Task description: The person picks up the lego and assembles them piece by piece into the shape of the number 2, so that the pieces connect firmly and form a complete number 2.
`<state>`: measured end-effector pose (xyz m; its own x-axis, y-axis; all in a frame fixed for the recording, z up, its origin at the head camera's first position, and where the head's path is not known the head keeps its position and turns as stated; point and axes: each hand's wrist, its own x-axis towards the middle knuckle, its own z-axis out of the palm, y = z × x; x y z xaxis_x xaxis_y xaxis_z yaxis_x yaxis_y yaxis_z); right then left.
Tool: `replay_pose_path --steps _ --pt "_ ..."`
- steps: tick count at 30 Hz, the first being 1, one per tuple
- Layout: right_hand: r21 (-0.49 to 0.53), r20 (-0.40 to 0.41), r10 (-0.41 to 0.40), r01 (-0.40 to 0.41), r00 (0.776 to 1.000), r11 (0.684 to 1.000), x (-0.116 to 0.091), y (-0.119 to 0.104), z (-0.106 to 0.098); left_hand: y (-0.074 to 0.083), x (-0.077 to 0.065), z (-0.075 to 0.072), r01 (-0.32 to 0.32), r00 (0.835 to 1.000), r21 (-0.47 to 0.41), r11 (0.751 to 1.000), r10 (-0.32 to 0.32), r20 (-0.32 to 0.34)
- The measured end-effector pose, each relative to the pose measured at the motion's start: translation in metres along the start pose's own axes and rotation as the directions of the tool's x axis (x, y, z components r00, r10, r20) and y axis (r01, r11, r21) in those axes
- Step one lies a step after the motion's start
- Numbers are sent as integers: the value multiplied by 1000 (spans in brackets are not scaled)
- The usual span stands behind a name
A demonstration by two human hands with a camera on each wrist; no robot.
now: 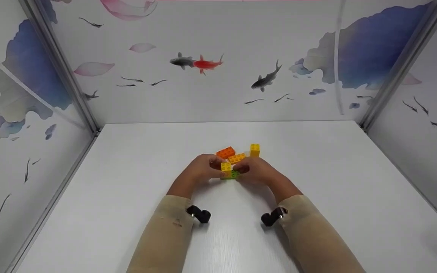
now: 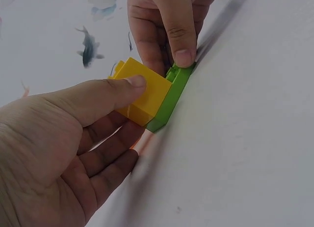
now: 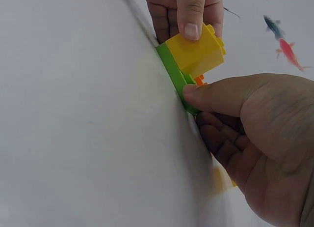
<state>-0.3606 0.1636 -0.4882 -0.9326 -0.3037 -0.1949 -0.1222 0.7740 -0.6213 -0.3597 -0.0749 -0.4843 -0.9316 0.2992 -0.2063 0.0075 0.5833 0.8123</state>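
Observation:
A flat green building block [image 3: 172, 72] lies on the white table with a taller yellow block [image 2: 143, 87] seated upright on its left part. My left hand [image 1: 204, 167] pinches the yellow block, thumb on its near face and fingers behind. At the other end, my right hand [image 1: 255, 170] pinches the green block between thumb and fingers, beside its bare studs. Just beyond the hands lie an orange block [image 1: 225, 152] and a yellow-orange block [image 1: 236, 158]. Another yellow block [image 1: 255, 150] stands upright behind the right hand.
The white tabletop [image 1: 135, 151] is bounded by a printed back wall [image 1: 218, 98] and two side walls with metal corner posts. Black clip-like pieces [image 1: 199, 214] stick out from the cuffs of both beige sleeves [image 1: 165, 235].

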Motion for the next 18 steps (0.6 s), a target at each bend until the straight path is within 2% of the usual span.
replay_pose_path --steps 6,14,18 --pt "62 -18 22 -21 1000 998 -1 0 -3 -2 0 1 1 1000 -2 1000 -1 8" --pt "163 -176 11 18 984 986 8 -11 -10 -2 1 1 -11 1000 8 1000 11 -5" --pt "204 -187 10 29 982 979 16 -19 -11 -2 1 1 -5 1000 13 1000 6 -6"
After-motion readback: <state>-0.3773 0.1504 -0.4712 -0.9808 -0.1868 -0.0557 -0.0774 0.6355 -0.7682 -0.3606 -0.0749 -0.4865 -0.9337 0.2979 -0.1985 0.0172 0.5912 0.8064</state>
